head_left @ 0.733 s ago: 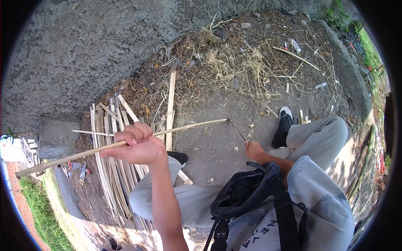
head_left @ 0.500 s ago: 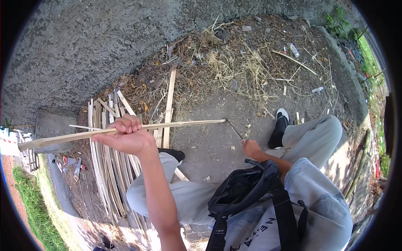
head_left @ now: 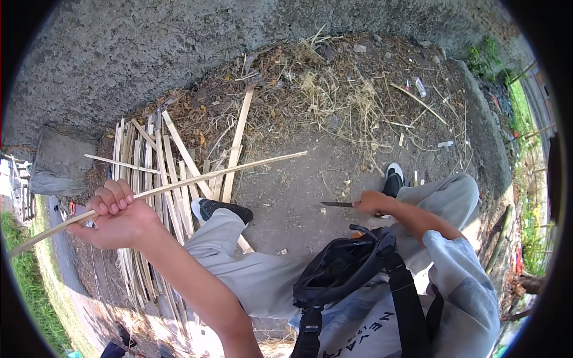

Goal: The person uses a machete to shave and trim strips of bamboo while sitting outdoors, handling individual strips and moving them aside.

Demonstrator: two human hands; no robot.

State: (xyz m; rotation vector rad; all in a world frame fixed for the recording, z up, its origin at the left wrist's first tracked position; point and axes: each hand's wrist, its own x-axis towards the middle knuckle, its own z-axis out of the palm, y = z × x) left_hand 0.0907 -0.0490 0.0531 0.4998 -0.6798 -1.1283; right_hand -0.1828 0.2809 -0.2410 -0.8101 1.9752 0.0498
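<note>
Wooden strip [head_left: 206, 177], left hand [head_left: 124, 218] in curled grip around it, right hand [head_left: 374, 203] gripping a knife [head_left: 338, 204]

So the wall [head_left: 149, 59] runs along the far edge of the ground [head_left: 286, 203], dry stalks [head_left: 340, 98] strewn just in front of it. The slat pile [head_left: 173, 206] is toward the left edge, with a block [head_left: 62, 161] further left. Long strip [head_left: 221, 172] in the left grip [head_left: 116, 218] crosses above the slats, knife [head_left: 338, 204] in the right grip [head_left: 375, 203] points left. Bottle [head_left: 420, 88]'s near the far right corner.
</note>
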